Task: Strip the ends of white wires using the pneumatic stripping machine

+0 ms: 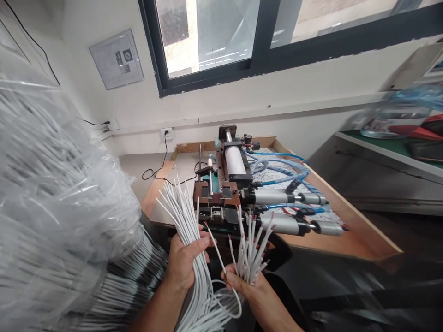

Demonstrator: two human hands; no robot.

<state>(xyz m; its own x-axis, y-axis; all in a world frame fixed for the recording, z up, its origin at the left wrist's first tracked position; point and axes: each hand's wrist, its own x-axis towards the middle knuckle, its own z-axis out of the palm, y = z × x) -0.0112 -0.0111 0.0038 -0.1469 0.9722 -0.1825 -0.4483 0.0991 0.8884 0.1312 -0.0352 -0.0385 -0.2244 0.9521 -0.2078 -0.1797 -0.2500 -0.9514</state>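
Observation:
My left hand (185,256) is closed around a thick bundle of white cables (185,216), whose ends fan out above the thumb. My right hand (247,288) grips another bunch of white cables (251,249), and reddish wire tips show at several of their ends. Between right thumb and forefinger a single white cable (216,246) sticks up, its tip close to my left fingers. The lengths below loop together between my forearms. Just beyond both hands stands a pneumatic wire-stripping machine (235,161) with metal cylinders and blue air hoses; neither hand touches it.
Plastic-wrapped stacks of white cables (69,207) fill the left side. A wooden-edged bench (363,244) holds the machine, with pale scraps behind the hoses. On the right, a green-topped shelf (425,157) carries a plastic-wrapped pack. A window (211,37) and wall socket (167,134) are behind.

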